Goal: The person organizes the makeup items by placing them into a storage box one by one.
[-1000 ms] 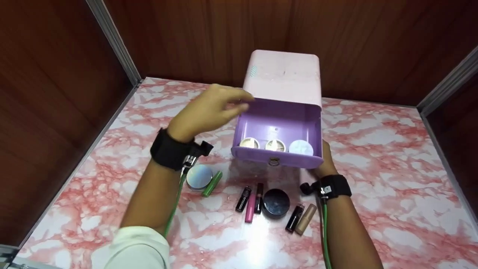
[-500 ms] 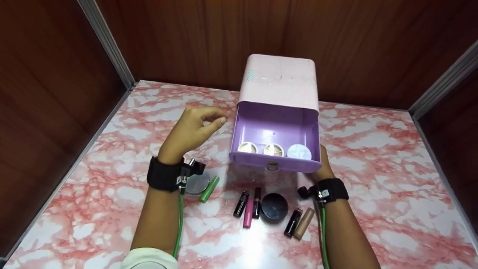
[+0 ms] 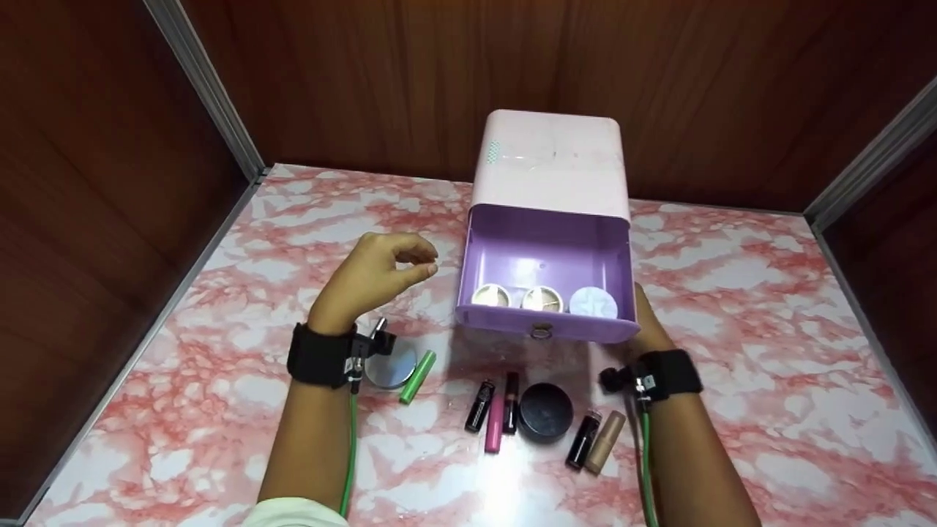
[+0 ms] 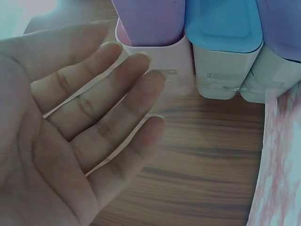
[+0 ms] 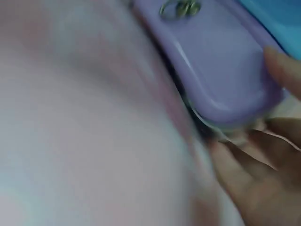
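A pink drawer organizer (image 3: pixel 553 161) stands at the back of the table, its purple top drawer (image 3: pixel 545 326) pulled out. Inside lie two round containers with pale, divided tops, the middle one a round container (image 3: pixel 542 298), and a round light-blue one (image 3: pixel 594 302). To the left of the drawer my left hand (image 3: pixel 373 274) hovers with fingers loosely bent and nothing in them; its palm shows in the left wrist view. My right hand (image 5: pixel 263 179) grips the organizer's right side low down, thumb by the edge of a purple drawer front (image 5: pixel 221 61). The organizer hides most of it in the head view.
In front lie a green tube (image 3: pixel 418 378), a round silvery compact (image 3: pixel 392 369), a pink tube (image 3: pixel 495 424), several black tubes, a round black case (image 3: pixel 545 412) and a tan tube (image 3: pixel 605 442). A blue drawer (image 4: pixel 223 23) shows in the left wrist view. Wooden panels surround the table.
My left hand has moved away from the drawer's left edge, leftward and toward me. The right hand stays at the organizer's side, and the drawer remains out with the same contents.
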Demonstrator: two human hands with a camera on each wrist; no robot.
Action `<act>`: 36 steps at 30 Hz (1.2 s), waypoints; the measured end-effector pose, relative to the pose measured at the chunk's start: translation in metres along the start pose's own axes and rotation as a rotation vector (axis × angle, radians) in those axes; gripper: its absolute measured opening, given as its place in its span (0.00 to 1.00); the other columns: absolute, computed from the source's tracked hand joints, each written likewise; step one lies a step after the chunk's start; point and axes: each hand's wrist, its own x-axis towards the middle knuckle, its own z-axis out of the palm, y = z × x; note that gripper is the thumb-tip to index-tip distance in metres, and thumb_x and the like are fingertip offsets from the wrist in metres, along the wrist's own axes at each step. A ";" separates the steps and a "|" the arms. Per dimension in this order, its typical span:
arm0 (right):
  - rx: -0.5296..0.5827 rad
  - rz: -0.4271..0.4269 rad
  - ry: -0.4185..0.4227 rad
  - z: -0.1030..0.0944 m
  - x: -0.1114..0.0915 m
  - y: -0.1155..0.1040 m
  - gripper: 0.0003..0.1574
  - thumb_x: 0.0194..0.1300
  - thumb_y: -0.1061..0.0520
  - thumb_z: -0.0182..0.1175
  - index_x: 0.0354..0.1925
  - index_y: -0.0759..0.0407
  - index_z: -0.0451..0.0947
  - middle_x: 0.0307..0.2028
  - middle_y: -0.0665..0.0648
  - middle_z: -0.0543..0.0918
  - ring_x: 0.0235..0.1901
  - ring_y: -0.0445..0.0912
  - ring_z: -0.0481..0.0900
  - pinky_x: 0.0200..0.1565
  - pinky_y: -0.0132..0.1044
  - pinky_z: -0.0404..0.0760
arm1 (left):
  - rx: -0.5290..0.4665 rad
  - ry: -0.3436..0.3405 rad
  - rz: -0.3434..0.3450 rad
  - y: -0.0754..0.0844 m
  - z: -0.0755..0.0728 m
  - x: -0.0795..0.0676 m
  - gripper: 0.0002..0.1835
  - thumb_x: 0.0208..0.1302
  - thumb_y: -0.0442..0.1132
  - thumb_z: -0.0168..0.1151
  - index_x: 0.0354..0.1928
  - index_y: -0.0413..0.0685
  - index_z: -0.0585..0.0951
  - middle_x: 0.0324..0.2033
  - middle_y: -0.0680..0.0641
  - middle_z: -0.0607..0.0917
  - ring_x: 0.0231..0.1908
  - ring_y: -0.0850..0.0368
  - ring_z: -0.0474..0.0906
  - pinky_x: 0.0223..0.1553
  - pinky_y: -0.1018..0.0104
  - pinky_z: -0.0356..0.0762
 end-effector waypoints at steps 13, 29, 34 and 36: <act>-0.875 -0.102 0.133 -0.020 -0.041 -0.127 0.35 0.69 0.42 0.58 0.68 0.55 0.69 0.61 0.64 0.74 0.56 0.63 0.75 0.53 0.59 0.73 | 0.080 0.121 0.053 0.010 -0.009 -0.006 0.04 0.63 0.39 0.67 0.37 0.48 0.87 0.34 0.55 0.86 0.38 0.62 0.81 0.43 0.63 0.77; -1.129 0.186 -0.324 0.009 -0.064 -0.160 0.23 0.55 0.41 0.71 0.44 0.53 0.86 0.44 0.54 0.86 0.35 0.49 0.84 0.45 0.48 0.78 | 0.216 -0.327 -0.073 0.024 0.005 -0.010 0.05 0.54 0.43 0.72 0.33 0.53 0.89 0.30 0.59 0.86 0.33 0.62 0.79 0.38 0.65 0.77; -1.079 0.279 -0.354 0.017 -0.059 -0.155 0.26 0.53 0.37 0.71 0.37 0.57 0.86 0.25 0.55 0.84 0.15 0.45 0.78 0.30 0.41 0.78 | 0.253 -0.415 -0.080 0.030 0.022 -0.002 0.06 0.51 0.48 0.74 0.29 0.57 0.89 0.24 0.64 0.84 0.28 0.63 0.75 0.38 0.66 0.74; -1.060 0.295 -0.355 0.019 -0.058 -0.153 0.25 0.53 0.36 0.70 0.32 0.56 0.85 0.17 0.51 0.79 0.14 0.45 0.76 0.22 0.38 0.76 | 0.258 -0.426 -0.073 0.032 0.025 -0.001 0.07 0.51 0.50 0.75 0.28 0.57 0.90 0.23 0.64 0.83 0.26 0.62 0.73 0.38 0.65 0.73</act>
